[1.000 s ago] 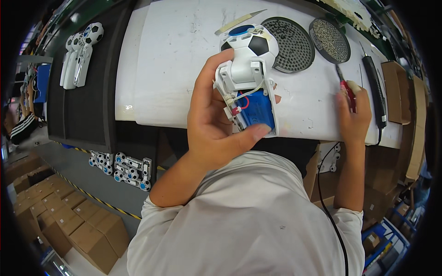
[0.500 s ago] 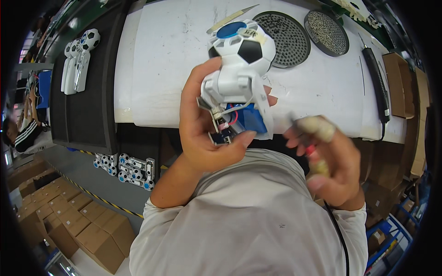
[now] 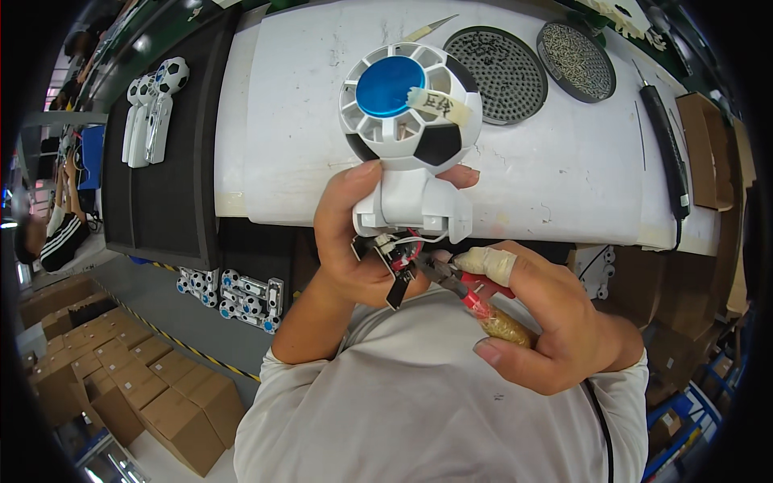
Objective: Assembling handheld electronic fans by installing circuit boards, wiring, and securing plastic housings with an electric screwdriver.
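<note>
My left hand (image 3: 339,227) is wrapped round a white handheld fan (image 3: 409,198) with a football-patterned head, its blue centre disc facing up and a strip of marked tape on it. Out of the fan's lower end come thin wires and a small dark circuit board (image 3: 399,283). My right hand (image 3: 555,315), one finger bound in pale tape, grips a pair of pliers (image 3: 477,301) with red and yellowish handles. The pliers' dark jaws are at the wires beside the board; whether they pinch a wire cannot be made out.
Two round dark trays of small screws, one tray (image 3: 498,114) larger than the other (image 3: 597,90), lie on the white bench, with tweezers (image 3: 431,28) nearby. An electric screwdriver (image 3: 665,149) lies right. Finished-looking fans (image 3: 147,133) rest on a black surface at left; cartons (image 3: 173,402) stand below.
The fan has tipped so its blue disc faces up, and its blue inner part is now out of sight. My right hand has brought the pliers left to the wires.
</note>
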